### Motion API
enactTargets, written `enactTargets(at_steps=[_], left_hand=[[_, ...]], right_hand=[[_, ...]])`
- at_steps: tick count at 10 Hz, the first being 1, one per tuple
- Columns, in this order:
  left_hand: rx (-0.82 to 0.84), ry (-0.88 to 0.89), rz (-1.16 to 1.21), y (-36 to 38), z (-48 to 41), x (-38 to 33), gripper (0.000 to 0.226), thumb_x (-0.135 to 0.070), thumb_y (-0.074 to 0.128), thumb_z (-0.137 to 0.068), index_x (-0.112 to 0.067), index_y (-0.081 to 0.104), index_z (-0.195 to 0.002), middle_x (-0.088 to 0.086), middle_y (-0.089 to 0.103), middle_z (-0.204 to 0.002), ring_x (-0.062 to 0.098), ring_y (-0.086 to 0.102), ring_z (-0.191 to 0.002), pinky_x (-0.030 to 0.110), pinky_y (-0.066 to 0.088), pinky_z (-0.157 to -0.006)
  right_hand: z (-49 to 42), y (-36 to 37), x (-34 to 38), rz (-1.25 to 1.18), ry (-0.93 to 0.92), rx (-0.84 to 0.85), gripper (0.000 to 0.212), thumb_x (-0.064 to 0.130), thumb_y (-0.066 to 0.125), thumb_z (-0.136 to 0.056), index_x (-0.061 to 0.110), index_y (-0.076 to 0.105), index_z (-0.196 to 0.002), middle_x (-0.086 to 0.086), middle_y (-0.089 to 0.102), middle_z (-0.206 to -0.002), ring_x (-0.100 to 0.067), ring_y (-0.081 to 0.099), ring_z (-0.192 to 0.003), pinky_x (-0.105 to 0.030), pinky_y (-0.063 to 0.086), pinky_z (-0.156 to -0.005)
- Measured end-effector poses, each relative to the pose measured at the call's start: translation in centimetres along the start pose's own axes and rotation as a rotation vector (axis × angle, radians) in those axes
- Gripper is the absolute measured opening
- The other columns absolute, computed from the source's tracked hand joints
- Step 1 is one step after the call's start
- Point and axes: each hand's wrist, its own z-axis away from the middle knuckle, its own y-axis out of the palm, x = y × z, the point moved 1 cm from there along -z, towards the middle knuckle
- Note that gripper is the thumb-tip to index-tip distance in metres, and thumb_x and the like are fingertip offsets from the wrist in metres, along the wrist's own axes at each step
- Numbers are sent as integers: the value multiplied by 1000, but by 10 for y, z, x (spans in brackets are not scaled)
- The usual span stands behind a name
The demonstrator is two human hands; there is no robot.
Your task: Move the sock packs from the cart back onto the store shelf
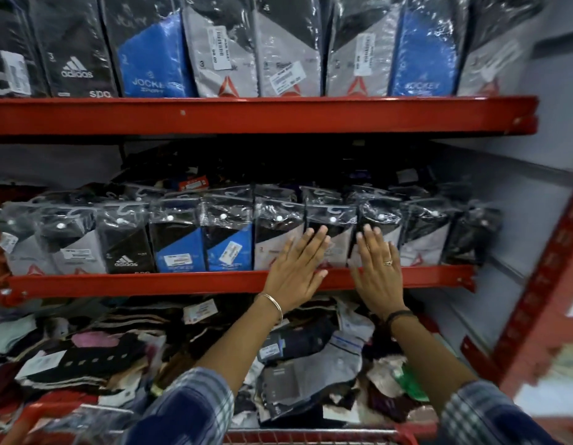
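Observation:
A row of plastic-wrapped sock packs (pixel 227 242) stands upright along the middle red shelf (pixel 150 282). My left hand (pixel 296 268) lies flat with fingers spread against a grey and black pack (pixel 278 242) near the shelf's front edge. My right hand (pixel 378 268), wearing a ring, presses flat on the neighbouring grey and black pack (pixel 420 239) to the right. Neither hand holds anything. The red rim of the cart (pixel 311 433) shows at the bottom edge, below my sleeves.
The upper red shelf (pixel 262 115) carries a full row of larger sock packs (pixel 278 53). Below the middle shelf lies a loose heap of socks and tags (pixel 311 354). A red upright post (pixel 542 284) and grey back panel close off the right side.

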Motion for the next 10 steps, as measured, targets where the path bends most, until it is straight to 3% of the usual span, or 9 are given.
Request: enactTargets(at_steps=[2,6,8,9,10], left_hand=[[10,-123,-59,31,-21,-16,70,-44,27,-95,-13,-6,-147,1,-24,-154,17,-12,-142,40,-4,-116],[-19,-201,-174,54,-27,-20,68,-42,22,-95,-12,-11,-147,3,-25,-153,17,-15,-142,39,-11,-115],[93,-116,-130,37,-13,-20,63,-51,5,-97,-15,-8,-147,0,-23,-154,16,-13,-142,40,-7,-115],[33,-129,-67,22,6,-19,60,-49,7,-98,-17,-7,-147,-2,-21,-155,16,-11,-143,38,-9,-115],[-23,-189,11,-11,3,-18,59,-45,6,-98,-17,-13,-146,-3,-25,-154,14,-13,-142,37,-11,-115]], right_hand=[[-17,15,-13,-46,23,82,69,55,12,-96,14,-10,-147,0,-24,-154,-17,-12,-143,-35,-8,-116],[-24,40,-20,-32,-8,21,61,45,9,-99,12,-9,-146,-1,-25,-154,-16,-14,-142,-36,-13,-115],[-6,27,-17,-78,-20,159,62,46,9,-99,10,-2,-148,0,-23,-155,-17,-9,-143,-36,-9,-116],[8,9,-7,-147,5,102,62,46,11,-99,8,6,-148,1,-19,-156,-18,-3,-144,-36,-6,-117],[-5,-20,9,-217,16,29,59,44,12,-99,12,1,-148,4,-19,-156,-16,-2,-144,-37,-5,-117]])
